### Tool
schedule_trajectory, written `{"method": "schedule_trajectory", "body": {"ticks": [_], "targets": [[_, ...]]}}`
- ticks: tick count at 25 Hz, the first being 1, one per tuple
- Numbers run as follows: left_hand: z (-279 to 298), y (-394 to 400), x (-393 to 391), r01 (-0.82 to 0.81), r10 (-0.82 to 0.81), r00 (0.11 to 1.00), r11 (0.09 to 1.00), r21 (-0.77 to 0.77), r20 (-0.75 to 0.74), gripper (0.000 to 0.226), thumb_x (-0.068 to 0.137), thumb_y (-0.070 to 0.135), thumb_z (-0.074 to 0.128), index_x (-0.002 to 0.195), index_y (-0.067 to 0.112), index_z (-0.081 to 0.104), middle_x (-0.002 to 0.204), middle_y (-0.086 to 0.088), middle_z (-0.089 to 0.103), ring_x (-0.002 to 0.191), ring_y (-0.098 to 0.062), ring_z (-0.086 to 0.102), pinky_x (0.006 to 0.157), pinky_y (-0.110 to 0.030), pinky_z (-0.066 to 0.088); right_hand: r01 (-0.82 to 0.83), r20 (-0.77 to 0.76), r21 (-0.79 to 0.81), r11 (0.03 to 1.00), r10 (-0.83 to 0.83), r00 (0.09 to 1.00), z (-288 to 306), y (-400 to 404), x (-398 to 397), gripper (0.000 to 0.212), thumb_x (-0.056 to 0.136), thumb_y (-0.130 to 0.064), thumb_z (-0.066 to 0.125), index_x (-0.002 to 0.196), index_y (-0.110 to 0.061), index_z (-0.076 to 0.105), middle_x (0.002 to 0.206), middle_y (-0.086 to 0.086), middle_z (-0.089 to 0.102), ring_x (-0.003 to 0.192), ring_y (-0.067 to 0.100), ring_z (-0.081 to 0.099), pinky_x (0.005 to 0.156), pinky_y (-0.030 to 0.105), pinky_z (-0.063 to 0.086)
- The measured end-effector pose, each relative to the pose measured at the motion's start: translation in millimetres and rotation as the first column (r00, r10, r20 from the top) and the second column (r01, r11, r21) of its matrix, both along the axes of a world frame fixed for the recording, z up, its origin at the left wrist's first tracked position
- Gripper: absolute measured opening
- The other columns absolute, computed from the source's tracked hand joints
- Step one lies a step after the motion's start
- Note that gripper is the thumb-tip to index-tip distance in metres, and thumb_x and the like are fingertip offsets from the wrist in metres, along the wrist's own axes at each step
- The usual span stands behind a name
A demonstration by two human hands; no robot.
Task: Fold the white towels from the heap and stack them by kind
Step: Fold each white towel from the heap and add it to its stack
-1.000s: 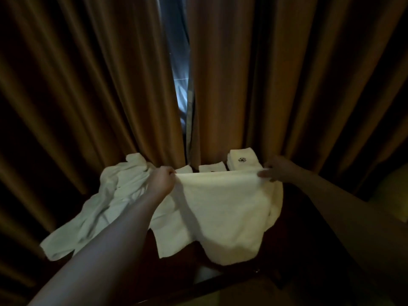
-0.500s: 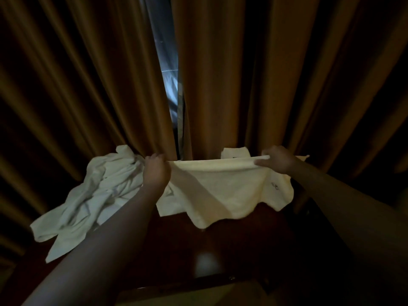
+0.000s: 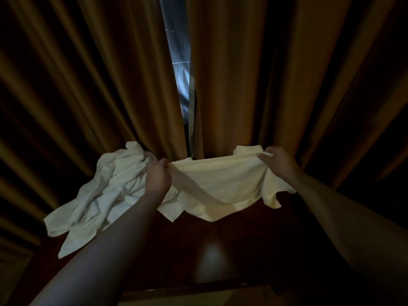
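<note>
A small white towel (image 3: 223,184) hangs stretched between my two hands above the dark table. My left hand (image 3: 157,178) pinches its upper left corner and my right hand (image 3: 279,161) pinches its upper right corner. The towel sags in the middle and its lower edge droops toward the tabletop. To the left lies the heap of crumpled white towels (image 3: 103,191). Behind the held towel the top of a folded towel stack (image 3: 248,149) pokes out; the rest of that stack is hidden.
A dark polished wooden table (image 3: 220,250) carries everything, with its front edge near the bottom. Brown curtains (image 3: 254,85) hang right behind it, parted by a narrow gap showing a window (image 3: 180,62). The heap overhangs the table's left side.
Both hands have lifted the towel up and drawn it taut. Less of it hangs down now, and it covers the folded stacks that showed behind it a second ago.
</note>
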State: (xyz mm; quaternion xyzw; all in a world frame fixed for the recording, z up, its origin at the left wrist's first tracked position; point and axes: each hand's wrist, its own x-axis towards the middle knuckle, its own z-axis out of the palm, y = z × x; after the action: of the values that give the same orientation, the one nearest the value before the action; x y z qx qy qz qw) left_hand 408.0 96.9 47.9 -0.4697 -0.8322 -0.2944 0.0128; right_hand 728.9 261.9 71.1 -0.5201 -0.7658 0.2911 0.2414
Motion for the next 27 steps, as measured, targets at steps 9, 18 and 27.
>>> {"method": "schedule_trajectory", "body": {"ticks": [9,18,27], "targets": [[-10.4,7.1,-21.3,0.058,-0.054,0.995,0.997,0.042,-0.078,0.023,0.088,0.005,0.048,0.1,0.004,0.067,0.098,-0.016,0.059,0.105,-0.033,0.047,0.092,-0.041,0.04,-0.13,0.048,0.268,0.955,0.122,0.991,-32.5,-32.7,-18.8,0.016,0.086,-0.019,0.069,0.092,-0.004,0.07,0.093,0.007,0.061,0.099,0.02,0.047,0.083,0.027,0.032],[-152.6,-72.6,17.4,0.326,-0.336,0.938,0.782,-0.531,0.081,0.035,0.08,0.024,0.042,0.072,0.0,0.067,0.073,-0.021,0.068,0.071,-0.038,0.063,0.067,-0.036,0.046,-0.231,0.351,-0.45,0.863,0.408,0.843,-198.0,-141.0,14.7,0.022,0.096,-0.03,0.05,0.097,-0.011,0.062,0.112,0.011,0.061,0.103,0.023,0.056,0.074,0.026,0.034],[-188.9,-103.6,79.2,0.248,-0.226,0.965,0.601,-0.76,0.136,0.017,0.074,0.017,0.077,0.083,0.006,0.069,0.066,0.0,0.049,0.073,-0.027,0.059,0.059,-0.023,0.041,-0.223,0.265,-0.585,0.78,0.443,0.856,-229.8,-170.5,24.2,0.033,0.097,-0.034,0.051,0.109,-0.006,0.065,0.112,0.012,0.063,0.108,0.028,0.058,0.085,0.03,0.042]]}}
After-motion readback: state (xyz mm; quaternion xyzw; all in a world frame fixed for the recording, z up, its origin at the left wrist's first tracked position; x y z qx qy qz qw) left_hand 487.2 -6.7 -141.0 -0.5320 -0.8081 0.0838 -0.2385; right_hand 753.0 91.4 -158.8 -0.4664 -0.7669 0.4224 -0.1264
